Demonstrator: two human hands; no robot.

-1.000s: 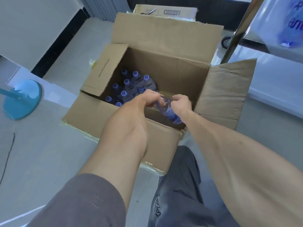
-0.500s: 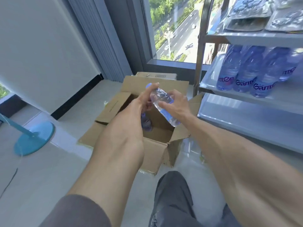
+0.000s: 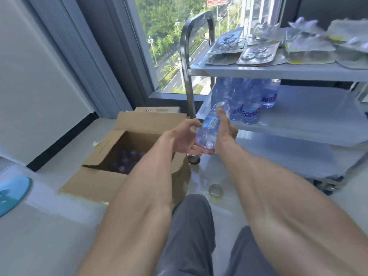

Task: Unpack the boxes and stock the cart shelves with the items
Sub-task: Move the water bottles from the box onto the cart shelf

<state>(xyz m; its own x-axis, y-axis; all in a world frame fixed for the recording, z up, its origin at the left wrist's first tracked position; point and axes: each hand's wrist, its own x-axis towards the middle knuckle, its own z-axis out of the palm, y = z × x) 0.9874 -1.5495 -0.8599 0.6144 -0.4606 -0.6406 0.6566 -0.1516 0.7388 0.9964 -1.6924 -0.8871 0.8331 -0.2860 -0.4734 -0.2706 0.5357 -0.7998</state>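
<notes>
The right hand (image 3: 226, 130) holds a clear water bottle (image 3: 209, 129) along its side, thumb up toward the neck and the fingers hidden behind the plastic, so the grip is closed round the bottle. The left hand (image 3: 184, 137) cups the bottle's base from the other side, its fingers loosely curved under and against the bottom end. The bottle tilts, cap end up and away, in the air between the open cardboard box (image 3: 123, 156) and the cart's middle shelf (image 3: 310, 120). Just beyond the cap end, a cluster of blue-tinted water bottles (image 3: 246, 98) with purple lettering stands upright at the near left corner of that shelf. The top shelf (image 3: 278, 71) above carries flat plastic packets (image 3: 256, 53), blurred, spread across it. A bare lower shelf (image 3: 298, 156) sits beneath. The box stands on the pale floor to the left of the cart, flaps open, with purple bottle caps (image 3: 127, 160) dim inside. A small clear ring (image 3: 215, 189) lies on the floor near the person's grey trouser knee (image 3: 191, 226). A blue round base (image 3: 12, 193) shows at the left edge.
</notes>
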